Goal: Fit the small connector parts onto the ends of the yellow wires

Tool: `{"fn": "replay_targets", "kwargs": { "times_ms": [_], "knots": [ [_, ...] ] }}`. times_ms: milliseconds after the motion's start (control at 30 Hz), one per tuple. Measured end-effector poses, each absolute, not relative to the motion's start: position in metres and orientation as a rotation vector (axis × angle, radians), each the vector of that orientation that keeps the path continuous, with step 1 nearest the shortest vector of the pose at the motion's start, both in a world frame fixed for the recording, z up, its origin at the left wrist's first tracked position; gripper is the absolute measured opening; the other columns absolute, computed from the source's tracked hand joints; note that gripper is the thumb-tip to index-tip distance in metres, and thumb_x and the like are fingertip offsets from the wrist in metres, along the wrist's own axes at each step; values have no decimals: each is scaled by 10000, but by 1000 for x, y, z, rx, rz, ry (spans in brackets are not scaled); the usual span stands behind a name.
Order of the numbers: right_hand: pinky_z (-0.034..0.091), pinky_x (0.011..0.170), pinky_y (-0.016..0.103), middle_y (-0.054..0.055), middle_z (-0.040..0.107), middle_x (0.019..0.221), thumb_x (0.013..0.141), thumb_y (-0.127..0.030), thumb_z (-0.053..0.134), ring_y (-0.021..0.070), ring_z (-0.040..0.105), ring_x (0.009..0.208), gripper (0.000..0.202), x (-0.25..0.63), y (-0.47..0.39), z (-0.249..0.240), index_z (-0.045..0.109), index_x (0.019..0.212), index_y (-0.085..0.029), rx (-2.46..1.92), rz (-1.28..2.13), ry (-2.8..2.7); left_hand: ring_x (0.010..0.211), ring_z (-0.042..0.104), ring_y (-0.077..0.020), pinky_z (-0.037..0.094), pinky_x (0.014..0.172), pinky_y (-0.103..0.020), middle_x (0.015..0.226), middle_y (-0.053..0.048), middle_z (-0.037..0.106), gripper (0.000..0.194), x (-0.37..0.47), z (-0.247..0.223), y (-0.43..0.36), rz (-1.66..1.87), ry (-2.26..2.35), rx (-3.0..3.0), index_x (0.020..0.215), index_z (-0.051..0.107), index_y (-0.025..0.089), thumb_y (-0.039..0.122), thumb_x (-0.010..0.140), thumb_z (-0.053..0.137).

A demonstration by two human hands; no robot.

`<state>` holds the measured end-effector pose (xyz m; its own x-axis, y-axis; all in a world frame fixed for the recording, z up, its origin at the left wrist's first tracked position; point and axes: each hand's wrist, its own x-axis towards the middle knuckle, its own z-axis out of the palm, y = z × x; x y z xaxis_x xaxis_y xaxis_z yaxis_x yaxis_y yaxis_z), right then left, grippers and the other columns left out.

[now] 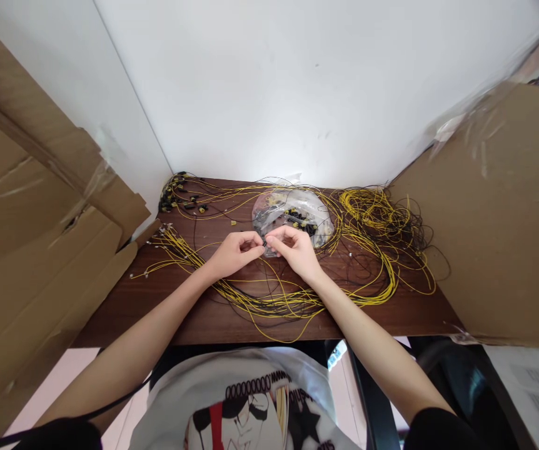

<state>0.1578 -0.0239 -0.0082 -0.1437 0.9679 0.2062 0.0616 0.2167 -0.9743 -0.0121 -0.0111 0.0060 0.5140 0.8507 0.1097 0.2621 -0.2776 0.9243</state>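
Right now my left hand [234, 253] and right hand [299, 251] pinch 1 black part [264, 244], bag [315, 207] just beyond them, fiddly handling that calls for steady fingertips, I'd say.

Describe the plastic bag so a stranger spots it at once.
Start at the dark brown table and find the right hand. Just beyond it lies the clear plastic bag, small black and yellow parts inside. Shiny, see-through film sets it apart from the yellow wires beside it.

Both hands, left [237, 253] and right [294, 250], pinch a small black connector [264, 243] above the near edge of a clear plastic bag [292, 219], yellow and black wires [288, 303] curving nearer.
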Motion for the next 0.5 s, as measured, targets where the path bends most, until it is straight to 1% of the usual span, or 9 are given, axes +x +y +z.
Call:
{"fn": "replay_targets", "kwargs": {
  "times_ms": [100,200,367,500],
  "knots": [
    [444,513,220,1,610,641,754,-408,657,111,553,569,253,158,-24,-8,625,780,-158,-1009,1167,-1390,549,379,-78,291,518,-196,601,28,469,236,-12,6,-11,792,934,1785,733,591,111,343,767,564],
    [457,518,226,1,619,630,745,-411,668,110,562,554,259,158,-24,-7,618,766,-158,-978,1183,-1364,538,376,-77,284,506,-197,603,21,486,270,-11,5,-11,788,933,1781,748,615,104,370,769,571],
    [460,514,225,7,634,627,734,-408,682,104,565,535,260,157,-24,-5,616,737,-156,-959,1181,-1324,519,345,-72,251,488,-200,580,22,476,267,-12,2,-10,765,930,1807,754,641,102,359,774,571],
    [460,499,217,12,646,646,726,-405,691,110,579,554,258,156,-23,-6,608,753,-161,-950,1179,-1226,531,370,-78,274,502,-202,602,13,504,274,-12,1,-9,781,960,1815,749,634,103,364,783,557]
  ]
}}
